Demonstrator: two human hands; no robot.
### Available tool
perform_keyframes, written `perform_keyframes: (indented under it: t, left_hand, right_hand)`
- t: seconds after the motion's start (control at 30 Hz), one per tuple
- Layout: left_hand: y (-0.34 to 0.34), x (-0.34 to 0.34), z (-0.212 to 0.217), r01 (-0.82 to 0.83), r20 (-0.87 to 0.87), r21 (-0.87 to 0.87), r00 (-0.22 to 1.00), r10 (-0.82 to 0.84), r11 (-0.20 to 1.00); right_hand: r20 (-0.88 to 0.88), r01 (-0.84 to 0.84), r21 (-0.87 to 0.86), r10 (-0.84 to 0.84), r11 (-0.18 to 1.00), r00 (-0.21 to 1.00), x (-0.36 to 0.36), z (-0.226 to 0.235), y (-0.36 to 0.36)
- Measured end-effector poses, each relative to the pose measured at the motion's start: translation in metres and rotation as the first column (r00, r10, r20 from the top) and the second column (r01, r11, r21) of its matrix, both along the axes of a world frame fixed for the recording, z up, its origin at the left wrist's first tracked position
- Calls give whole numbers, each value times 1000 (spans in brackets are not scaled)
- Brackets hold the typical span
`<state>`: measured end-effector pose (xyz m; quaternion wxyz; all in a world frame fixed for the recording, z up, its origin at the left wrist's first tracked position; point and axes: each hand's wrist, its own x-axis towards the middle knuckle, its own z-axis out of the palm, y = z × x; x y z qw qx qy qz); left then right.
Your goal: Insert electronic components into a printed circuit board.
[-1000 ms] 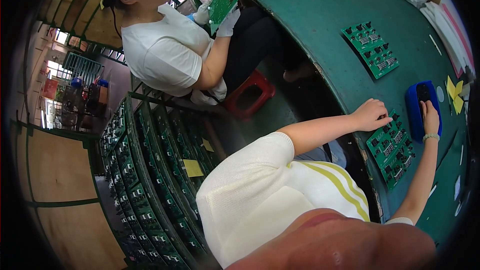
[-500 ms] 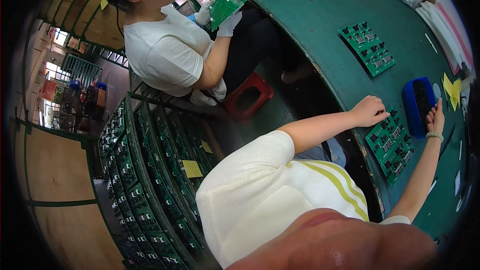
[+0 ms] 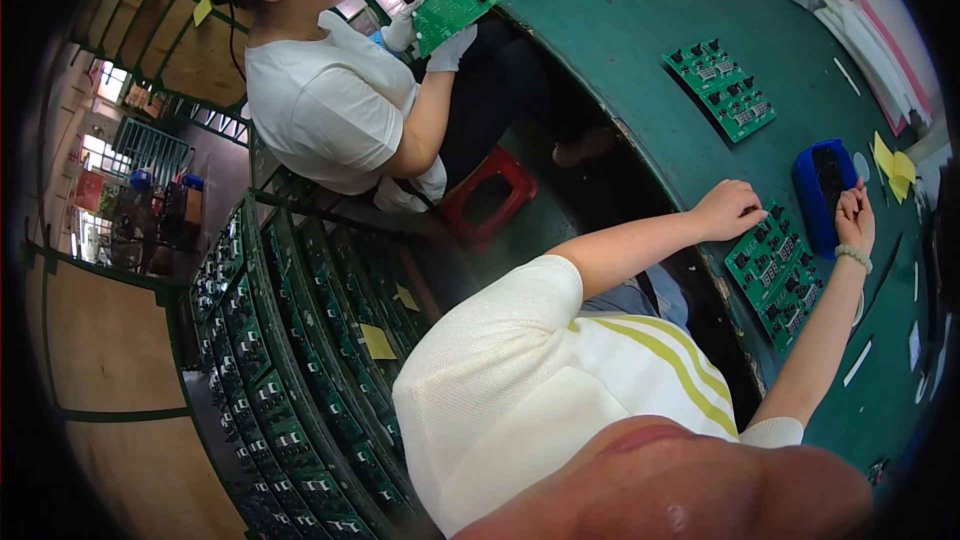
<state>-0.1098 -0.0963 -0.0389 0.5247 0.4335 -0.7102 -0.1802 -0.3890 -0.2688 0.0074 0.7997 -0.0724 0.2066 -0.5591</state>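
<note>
Head view
Left hand (image 3: pixel 727 211): fingers curled, resting on near edge of green circuit board (image 3: pixel 778 272), gripping nothing
Right hand (image 3: pixel 855 220): fingers bent, touching blue tray (image 3: pixel 812 202); grip not discernible
Circuit board: flat on green table (image 3: pixel 620 30), beside tray
Co-worker: gloved hands held another board (image 3: pixel 455 8)

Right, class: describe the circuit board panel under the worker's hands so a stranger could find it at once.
Start at the green table and follow its near edge to the left hand. The circuit board panel lies under it, beside a blue tray. Unlike the other panel farther along, it is being touched.
</note>
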Motion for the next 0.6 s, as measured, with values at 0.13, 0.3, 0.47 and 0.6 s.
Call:
perform_keyframes:
  t: [0.13,0.3,0.47,0.6]
  left_hand:
    - [6,-5,9,-125,-325,70,935,141,990]
    - [47,-12,71,36,-497,81,868,9,996]
    - [69,-16,68,246,7,-48,969,-246,968]
    - [87,-14,71,350,124,48,927,-354,935]
  right_hand:
    - [-120,-205,-168,186,964,975,59,37,92]
    - [-201,-312,-5,304,950,931,108,34,202]
    - [-260,-241,-7,231,970,938,113,10,249]
    - [-322,-258,17,249,966,913,106,-7,270]
